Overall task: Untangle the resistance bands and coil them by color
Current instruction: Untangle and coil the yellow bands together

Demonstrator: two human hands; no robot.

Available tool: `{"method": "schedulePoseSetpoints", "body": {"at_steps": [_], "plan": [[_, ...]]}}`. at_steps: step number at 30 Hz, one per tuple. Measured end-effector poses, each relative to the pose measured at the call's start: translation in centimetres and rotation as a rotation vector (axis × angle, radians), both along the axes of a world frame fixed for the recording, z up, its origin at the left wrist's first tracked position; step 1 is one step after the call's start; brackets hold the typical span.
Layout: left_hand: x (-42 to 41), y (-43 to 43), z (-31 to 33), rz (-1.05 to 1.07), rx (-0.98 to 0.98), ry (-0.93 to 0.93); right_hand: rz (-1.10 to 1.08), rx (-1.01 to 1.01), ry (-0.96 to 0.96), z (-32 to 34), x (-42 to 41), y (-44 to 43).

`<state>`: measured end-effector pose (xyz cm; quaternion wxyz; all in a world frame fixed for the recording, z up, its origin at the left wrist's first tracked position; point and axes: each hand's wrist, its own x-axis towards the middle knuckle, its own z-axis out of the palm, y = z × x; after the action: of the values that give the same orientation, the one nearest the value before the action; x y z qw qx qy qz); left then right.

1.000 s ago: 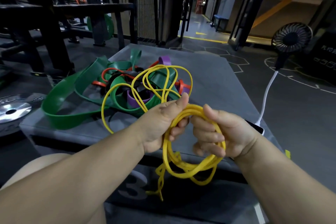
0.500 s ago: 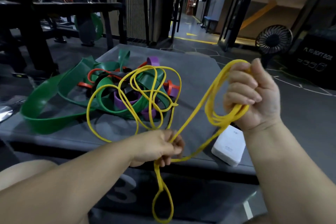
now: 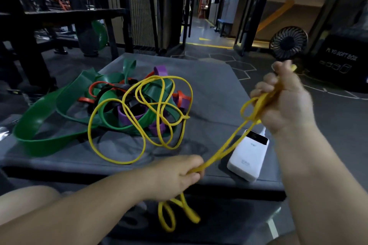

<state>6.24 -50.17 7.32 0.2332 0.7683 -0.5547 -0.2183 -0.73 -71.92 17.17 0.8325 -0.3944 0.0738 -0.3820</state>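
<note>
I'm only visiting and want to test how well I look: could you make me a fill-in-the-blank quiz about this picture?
1. The thin band stretched between the left hand and the right hand is ____.
2. The widest band in the pile is ____.
3. The white power bank lies on the grey box, nearest the ____ hand.
4. Beyond the right hand stands a small round black ____ with a cage grille.
Missing words: yellow; green; right; fan.

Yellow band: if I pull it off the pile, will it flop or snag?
Probably floppy: the yellow band lies in loose loops and droops below the left hand. Likely to snag: its loops overlie the green band. Seems light: it spans to the right hand nearly straight.
</note>
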Motion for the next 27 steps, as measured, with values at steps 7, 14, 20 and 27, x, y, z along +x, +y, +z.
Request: {"method": "schedulePoseSetpoints", "body": {"at_steps": [7, 14, 20, 27], "plan": [[-0.4, 0.6, 2.4, -0.103, -0.264, -0.212, 0.371, -0.573, 0.605, -4.1, 1.0, 5.6], [0.6, 1.3, 3.6, 0.200, -0.689, -0.125, 0.725, -0.598, 0.616, -4.7, 0.8, 8.1], [1.6, 2.0, 4.8, 0.372, -0.747, -0.021, 1.032, -0.362, 0.547, -5.0, 1.0, 8.1], [2.8, 1.7, 4.1, 0.331, -0.555, 0.410, 1.363, -0.246, 0.372, -5.9, 1.1, 6.8]]}}
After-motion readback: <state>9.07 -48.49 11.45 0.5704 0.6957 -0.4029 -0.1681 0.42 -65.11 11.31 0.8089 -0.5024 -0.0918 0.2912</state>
